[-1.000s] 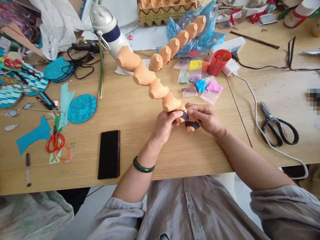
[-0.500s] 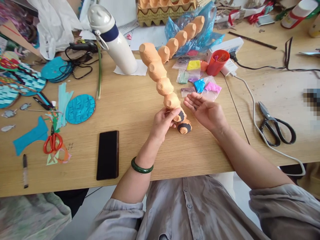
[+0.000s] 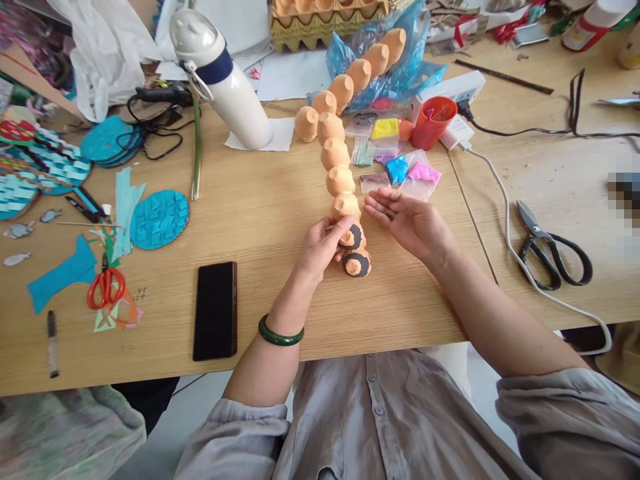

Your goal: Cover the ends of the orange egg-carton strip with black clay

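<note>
My left hand (image 3: pixel 320 248) pinches the near end of a strip of orange egg-carton cups (image 3: pixel 336 155), thumb on top. Two cups at that end carry black rings around an orange tip. The strip points away from me over the table. My right hand (image 3: pixel 411 223) is open, palm up, just right of the strip, with nothing in it. Behind the held strip lies a second row of orange cups (image 3: pixel 341 92), running up to the right onto a blue plastic bag (image 3: pixel 423 40). Small packets of coloured clay, one of them blue (image 3: pixel 397 170), lie beyond my right hand.
A white bottle (image 3: pixel 240 100) and a red cup (image 3: pixel 433 124) stand farther back. Black-handled scissors (image 3: pixel 555 250) and a white cable (image 3: pixel 505 187) lie right. Left are a phone (image 3: pixel 215 311), red-handled scissors (image 3: pixel 106 287) and a blue disc (image 3: pixel 161 219). Stacked egg trays (image 3: pixel 327 23) sit at the back.
The far end of the held strip has swung right and down, and its near end has shifted slightly left. The end cup of the second row now shows. My right hand stays almost still.
</note>
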Demonstrator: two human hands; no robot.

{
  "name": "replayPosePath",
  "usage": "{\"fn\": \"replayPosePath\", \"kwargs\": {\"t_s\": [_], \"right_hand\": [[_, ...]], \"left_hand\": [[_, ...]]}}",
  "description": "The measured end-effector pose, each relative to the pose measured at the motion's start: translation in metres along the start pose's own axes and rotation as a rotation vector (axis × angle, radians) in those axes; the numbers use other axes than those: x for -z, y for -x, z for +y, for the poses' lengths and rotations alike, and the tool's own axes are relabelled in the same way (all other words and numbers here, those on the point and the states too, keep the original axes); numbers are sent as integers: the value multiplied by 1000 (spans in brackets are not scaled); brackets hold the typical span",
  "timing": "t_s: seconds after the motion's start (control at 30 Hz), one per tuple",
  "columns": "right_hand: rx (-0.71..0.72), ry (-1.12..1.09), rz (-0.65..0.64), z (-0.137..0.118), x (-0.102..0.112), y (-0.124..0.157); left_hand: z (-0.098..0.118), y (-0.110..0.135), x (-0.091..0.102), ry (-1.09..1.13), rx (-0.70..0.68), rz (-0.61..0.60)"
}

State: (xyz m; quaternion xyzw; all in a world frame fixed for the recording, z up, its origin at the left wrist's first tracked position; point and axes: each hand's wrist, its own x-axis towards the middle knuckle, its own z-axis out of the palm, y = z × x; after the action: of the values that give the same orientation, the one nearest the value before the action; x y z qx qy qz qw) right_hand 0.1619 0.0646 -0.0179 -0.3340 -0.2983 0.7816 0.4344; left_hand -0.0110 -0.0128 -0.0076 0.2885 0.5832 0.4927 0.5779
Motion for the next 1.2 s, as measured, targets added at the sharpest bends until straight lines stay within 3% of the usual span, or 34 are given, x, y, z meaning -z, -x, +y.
{"fn": "replayPosePath", "kwargs": {"t_s": [0.2, 0.37, 0.47, 0.53, 0.6, 0.73, 0.83, 0.97, 1.2], "right_hand": [[108, 24, -32, 1, -1, 5], [72, 19, -52, 6, -5, 8], [36, 31, -68, 4, -6, 9], [3, 50, -79, 3, -7, 9], [-23, 70, -90, 1, -7, 10], [-3, 165, -157, 0, -8, 14], [57, 284, -210, 0, -10, 19], [83, 424, -267, 4, -14, 26], [102, 439, -381, 10, -12, 25]], "left_hand": [[-4, -1, 7, -257, -78, 104], [5, 6, 10, -626, -295, 331], [9, 7, 13, -806, -306, 434], [9, 6, 15, -869, -353, 498], [8, 5, 16, -866, -509, 533], [4, 4, 11, -821, -902, 429], [1, 6, 5, -859, -1051, 324], [-3, 6, 0, -830, -1147, 196], [-4, 3, 0, -742, -1150, 107]]}}
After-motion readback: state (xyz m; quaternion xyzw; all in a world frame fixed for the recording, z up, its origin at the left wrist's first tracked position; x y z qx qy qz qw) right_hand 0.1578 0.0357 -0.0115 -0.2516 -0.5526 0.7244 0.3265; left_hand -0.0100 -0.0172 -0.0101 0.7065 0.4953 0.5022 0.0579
